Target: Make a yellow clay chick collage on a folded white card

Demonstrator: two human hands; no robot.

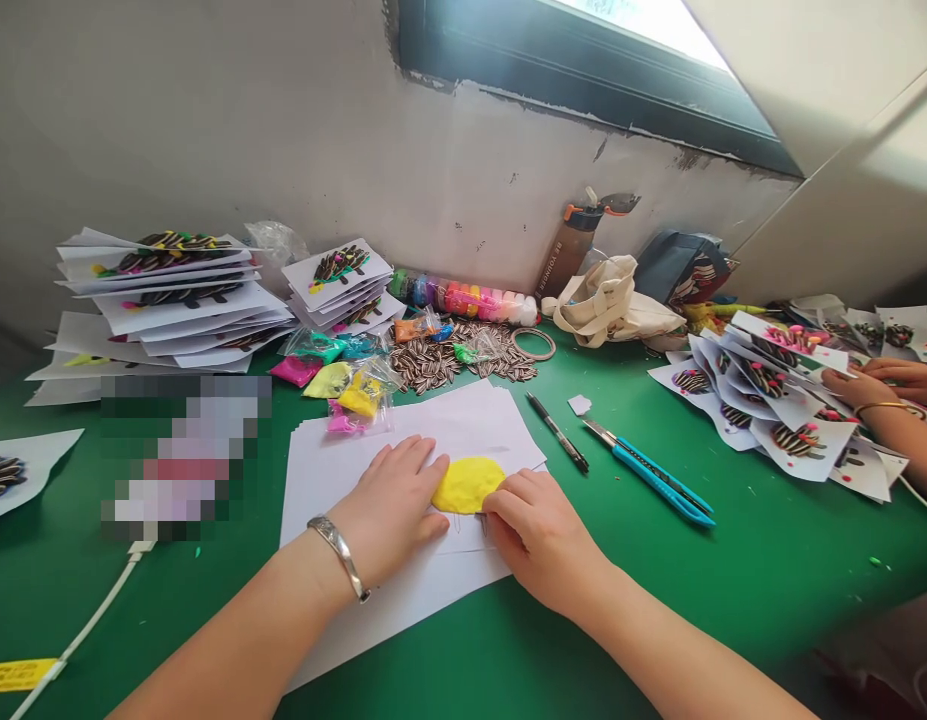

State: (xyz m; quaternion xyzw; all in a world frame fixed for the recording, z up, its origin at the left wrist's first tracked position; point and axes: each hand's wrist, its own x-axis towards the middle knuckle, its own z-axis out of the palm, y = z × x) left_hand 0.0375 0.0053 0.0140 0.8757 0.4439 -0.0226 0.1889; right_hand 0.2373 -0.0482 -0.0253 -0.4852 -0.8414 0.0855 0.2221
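A flat, rounded patch of yellow modelling clay (469, 486) lies on a stack of white paper (335, 480). My left hand (392, 500) rests flat on the paper with its fingers stretched out, the fingertips at the clay's left edge. At the clay's lower right edge, the curled fingers and thumb of my right hand (534, 530) close together on the rim; the fingertips are partly hidden. Short pencil lines show on the paper just below the clay.
Beyond the paper lie bagged coloured clay (362, 395) and sunflower seeds (425, 365). A pen (557, 432) and a blue utility knife (662, 480) lie to the right. Stacked seed pictures (185, 320) stand at left. Another person's hand (857, 390) is among pictures at far right.
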